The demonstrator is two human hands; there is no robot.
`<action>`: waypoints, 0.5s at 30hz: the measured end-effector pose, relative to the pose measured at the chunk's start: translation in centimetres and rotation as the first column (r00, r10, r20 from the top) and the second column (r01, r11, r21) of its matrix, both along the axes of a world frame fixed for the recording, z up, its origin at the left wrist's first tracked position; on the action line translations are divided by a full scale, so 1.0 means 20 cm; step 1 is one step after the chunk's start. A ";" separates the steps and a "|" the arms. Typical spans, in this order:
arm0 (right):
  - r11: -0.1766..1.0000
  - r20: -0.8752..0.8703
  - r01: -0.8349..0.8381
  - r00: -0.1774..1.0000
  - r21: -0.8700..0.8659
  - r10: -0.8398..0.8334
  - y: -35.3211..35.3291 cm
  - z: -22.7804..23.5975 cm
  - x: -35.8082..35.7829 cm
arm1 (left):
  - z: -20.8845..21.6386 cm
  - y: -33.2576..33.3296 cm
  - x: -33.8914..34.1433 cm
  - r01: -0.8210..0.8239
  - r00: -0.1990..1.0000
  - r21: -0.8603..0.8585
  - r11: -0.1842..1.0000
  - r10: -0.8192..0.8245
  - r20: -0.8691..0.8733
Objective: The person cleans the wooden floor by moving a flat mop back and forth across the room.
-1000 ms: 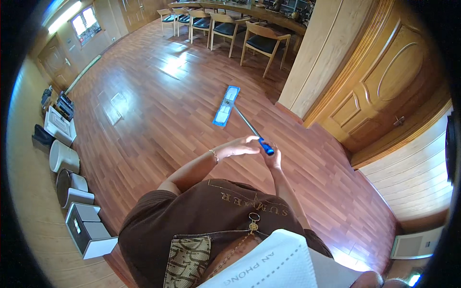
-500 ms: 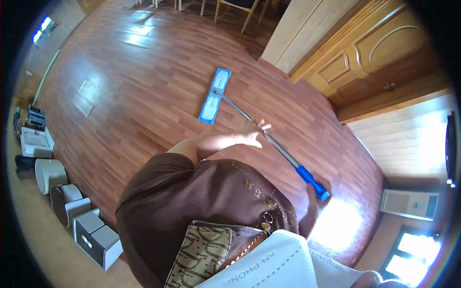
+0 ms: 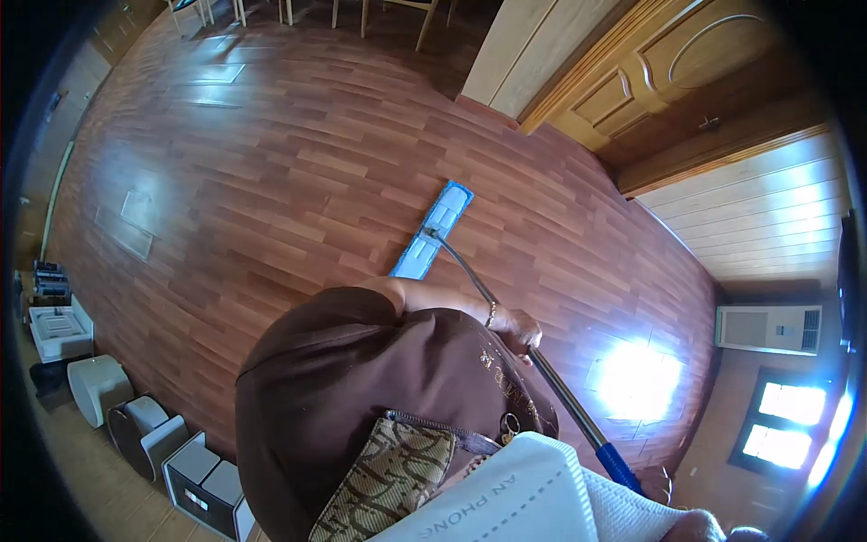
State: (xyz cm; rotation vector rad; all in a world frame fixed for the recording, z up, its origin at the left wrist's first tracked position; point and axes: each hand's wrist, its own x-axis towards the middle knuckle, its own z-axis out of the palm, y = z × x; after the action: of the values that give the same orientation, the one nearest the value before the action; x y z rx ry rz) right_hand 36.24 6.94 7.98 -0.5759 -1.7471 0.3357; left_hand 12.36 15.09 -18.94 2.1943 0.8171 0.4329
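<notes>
A flat mop with a blue-edged, pale rectangular head (image 3: 435,231) lies on the wood-plank floor (image 3: 343,163) ahead of me. Its metal pole (image 3: 567,397) slants back toward my right side and ends in a dark blue grip (image 3: 619,470). My left hand (image 3: 518,331), with a bracelet at the wrist, is closed around the middle of the pole. At the blue grip's end is my right hand (image 3: 656,484), closed on it and partly hidden at the lower right. My left forearm passes just behind the near end of the mop head.
Wooden chairs (image 3: 397,20) stand at the far edge. A wooden door (image 3: 659,81) and pale panelled wall are at right, beyond them a white floor-standing unit (image 3: 768,329). Several white and dark box-like items (image 3: 206,486) line the left wall. Sunlight glares on the floor at right.
The mop head has come nearer and slightly right. Both hands have drawn back toward my lower right with the pole. My left hand's fingers, partly spread before, are now wrapped around it.
</notes>
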 end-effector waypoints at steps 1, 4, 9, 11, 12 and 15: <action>1.000 -0.018 -0.014 1.000 0.012 0.014 0.02 -0.02 -0.04 | -0.01 0.01 -0.05 -0.008 1.000 0.022 1.000 0.008 0.007; 0.997 -0.066 -0.063 0.996 0.050 0.066 0.08 -0.09 -0.16 | -0.11 0.06 -0.23 -0.191 0.981 0.031 0.981 0.190 0.025; 0.978 -0.112 -0.210 0.972 -0.007 0.208 0.24 -0.30 -0.48 | -0.28 0.09 -0.60 -0.548 0.836 0.096 0.831 0.549 0.014; 0.950 0.002 -0.306 0.952 -0.057 0.306 0.29 -0.36 -0.63 | -0.37 0.10 -0.79 -0.628 0.777 0.173 0.758 0.623 0.091; 0.913 -0.041 -0.398 0.917 -0.093 0.396 0.32 -0.39 -0.70 | -0.43 0.13 -0.90 -0.626 0.778 0.238 0.742 0.614 0.132; 0.851 0.216 -0.471 0.828 -0.233 0.517 0.38 -0.44 -0.89 | -0.56 0.09 -1.22 -0.700 0.680 0.393 0.596 0.725 0.109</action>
State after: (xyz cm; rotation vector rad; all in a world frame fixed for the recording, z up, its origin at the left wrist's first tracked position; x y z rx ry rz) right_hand 18.46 14.57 -0.73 -0.2812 -2.1434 0.8123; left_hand -12.07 16.86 -30.21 2.1521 1.8050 1.0127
